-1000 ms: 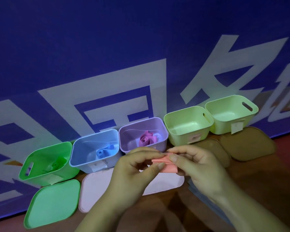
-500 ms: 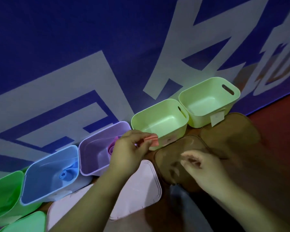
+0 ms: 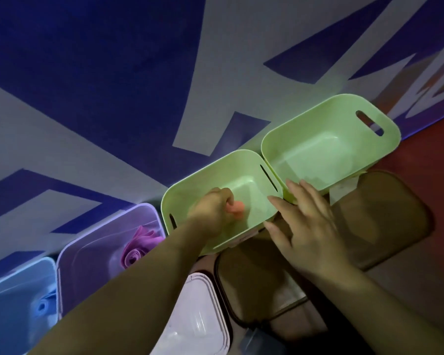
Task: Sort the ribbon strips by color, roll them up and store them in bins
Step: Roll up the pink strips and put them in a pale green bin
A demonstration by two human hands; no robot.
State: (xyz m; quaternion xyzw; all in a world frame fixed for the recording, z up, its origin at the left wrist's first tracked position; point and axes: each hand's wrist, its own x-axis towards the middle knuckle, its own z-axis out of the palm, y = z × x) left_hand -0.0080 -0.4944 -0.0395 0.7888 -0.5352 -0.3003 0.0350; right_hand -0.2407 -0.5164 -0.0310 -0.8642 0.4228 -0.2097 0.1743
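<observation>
while the left hand (image 3: 213, 208), reaching into the pale green bin (image 3: 203, 175), pinched the rolled orange ribbon (image 3: 237, 208) in curled fingers, the right hand (image 3: 310, 226) lay straight-fingered on its rim, holding nothing, so the roll seemed best set on the floor before release

Dim room: a blue banner (image 3: 100, 73) behind a reddish-brown tabletop (image 3: 433, 162).
The banner fills the upper view, printed with large pale grey-white strokes (image 3: 241, 60) and a small orange patch (image 3: 432, 89) near its right edge. The tabletop shows at lower right. The light is low and bluish.
</observation>
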